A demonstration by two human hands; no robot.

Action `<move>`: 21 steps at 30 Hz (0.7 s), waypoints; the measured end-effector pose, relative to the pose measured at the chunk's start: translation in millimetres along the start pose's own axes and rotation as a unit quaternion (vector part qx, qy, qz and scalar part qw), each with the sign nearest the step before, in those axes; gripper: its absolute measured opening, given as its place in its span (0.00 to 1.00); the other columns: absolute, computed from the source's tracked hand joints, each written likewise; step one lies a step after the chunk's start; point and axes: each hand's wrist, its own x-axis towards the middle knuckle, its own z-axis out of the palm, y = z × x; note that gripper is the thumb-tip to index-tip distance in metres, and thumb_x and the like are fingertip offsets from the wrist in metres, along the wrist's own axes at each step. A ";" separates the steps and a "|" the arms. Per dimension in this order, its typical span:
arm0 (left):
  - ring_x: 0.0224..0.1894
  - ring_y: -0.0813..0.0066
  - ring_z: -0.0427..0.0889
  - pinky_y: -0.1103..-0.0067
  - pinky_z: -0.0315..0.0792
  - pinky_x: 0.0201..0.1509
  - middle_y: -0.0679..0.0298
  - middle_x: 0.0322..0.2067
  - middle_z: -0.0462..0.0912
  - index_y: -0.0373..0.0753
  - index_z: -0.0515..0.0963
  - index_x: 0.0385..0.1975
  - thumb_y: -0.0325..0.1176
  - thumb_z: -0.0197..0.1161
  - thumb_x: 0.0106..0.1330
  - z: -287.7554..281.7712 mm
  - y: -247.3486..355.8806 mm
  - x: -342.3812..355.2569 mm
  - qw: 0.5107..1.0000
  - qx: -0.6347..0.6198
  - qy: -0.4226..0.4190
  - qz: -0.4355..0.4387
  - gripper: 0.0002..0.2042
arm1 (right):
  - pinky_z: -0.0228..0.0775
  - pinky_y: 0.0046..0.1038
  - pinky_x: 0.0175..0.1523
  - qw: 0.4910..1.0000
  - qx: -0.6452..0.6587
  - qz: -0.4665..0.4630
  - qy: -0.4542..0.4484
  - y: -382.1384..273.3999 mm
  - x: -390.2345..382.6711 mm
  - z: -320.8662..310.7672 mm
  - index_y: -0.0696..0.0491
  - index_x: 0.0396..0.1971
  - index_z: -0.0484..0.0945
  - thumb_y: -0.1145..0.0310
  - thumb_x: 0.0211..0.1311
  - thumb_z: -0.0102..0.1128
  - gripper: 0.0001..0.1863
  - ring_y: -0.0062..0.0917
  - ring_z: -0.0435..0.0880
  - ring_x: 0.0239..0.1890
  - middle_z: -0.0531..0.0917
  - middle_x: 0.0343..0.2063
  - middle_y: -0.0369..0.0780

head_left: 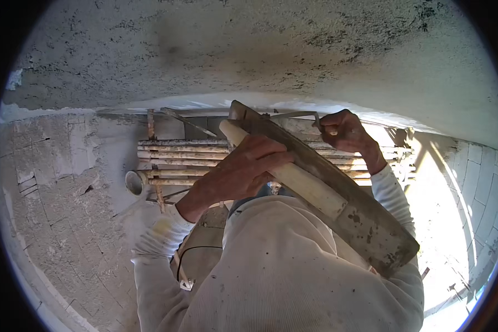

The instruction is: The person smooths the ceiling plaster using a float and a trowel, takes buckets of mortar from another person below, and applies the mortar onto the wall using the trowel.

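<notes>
1. Left hand (243, 171): fingers closed round the pale handle (312, 193) of a long float (365, 218), toward the handle's upper end.
2. Float: held aslant before the chest, from upper centre down to lower right. Grey-brown, speckled dark toward its lower end.
3. Right hand (348, 133): fingers curled tight on the grip of a thin metal tool (300, 114). Its bent shank shows left of the knuckles; the rest runs toward the float's upper end. Contact between the two: cannot tell.
4. Plaster (149, 61) fills the upper view: grey, rough, dark pits, smoother at right. Float's top end is near its lower edge; touching or not, cannot tell.
5. Poles (182, 155) beyond the hands: stained, lying crosswise in a row. Float and both arms hide stretches of them.
6. Post (151, 124) upright by the poles' left end; a slanting bar (189, 121) just right of it.
7. Tube (133, 183), round-mouthed, beside the poles' left end.
8. Left wall (55, 216): blockwork, patchy mortar. Right wall (478, 177): paler blocks, streaked with sunlight; the glare washes out detail beside it.
9. Dark cable (181, 258) curves below the left forearm.
10. White shirt (282, 265) blocks the lower centre. Float's lower end covers part of the right sleeve (392, 191).
</notes>
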 end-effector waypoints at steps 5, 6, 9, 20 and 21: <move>0.60 0.54 0.75 0.62 0.72 0.66 0.58 0.56 0.77 0.41 0.77 0.62 0.21 0.72 0.55 10.9 0.6 40.8 0.999 -0.045 -0.001 -0.003 0.30 | 0.79 0.36 0.45 0.967 -0.227 0.032 0.114 54.6 38.8 28.4 0.47 0.32 0.87 0.64 0.54 0.65 0.07 0.44 0.86 0.35 0.88 0.28 0.41; 0.60 0.54 0.75 0.62 0.72 0.66 0.58 0.56 0.77 0.41 0.77 0.62 0.21 0.72 0.55 12.3 0.1 48.1 0.999 -0.043 -0.006 0.005 0.30 | 0.78 0.35 0.45 0.985 -0.051 -0.080 0.145 92.5 33.5 29.0 0.50 0.34 0.87 0.64 0.54 0.67 0.09 0.42 0.85 0.34 0.87 0.28 0.41; 0.60 0.54 0.75 0.61 0.72 0.66 0.57 0.56 0.77 0.40 0.77 0.62 0.22 0.72 0.57 14.7 -9.0 45.6 1.000 -0.020 0.003 -0.019 0.29 | 0.79 0.40 0.46 0.785 0.615 -0.031 0.063 36.5 11.4 50.0 0.52 0.35 0.87 0.63 0.55 0.68 0.11 0.41 0.86 0.35 0.87 0.28 0.41; 0.60 0.49 0.76 0.59 0.72 0.65 0.52 0.57 0.78 0.40 0.74 0.63 0.27 0.71 0.64 55.1 -30.4 19.5 0.981 0.036 0.069 -0.180 0.26 | 0.80 0.41 0.48 0.920 -0.210 0.004 0.330 193.2 -92.9 64.0 0.56 0.39 0.84 0.59 0.60 0.68 0.16 0.42 0.88 0.40 0.89 0.40 0.47; 0.60 0.49 0.76 0.59 0.72 0.65 0.52 0.57 0.78 0.40 0.74 0.63 0.27 0.71 0.64 61.0 -35.6 4.4 0.979 0.037 0.075 -0.184 0.26 | 0.80 0.41 0.47 0.901 -0.237 -0.019 0.363 219.6 -112.1 76.3 0.56 0.38 0.84 0.58 0.60 0.68 0.16 0.43 0.89 0.39 0.89 0.40 0.46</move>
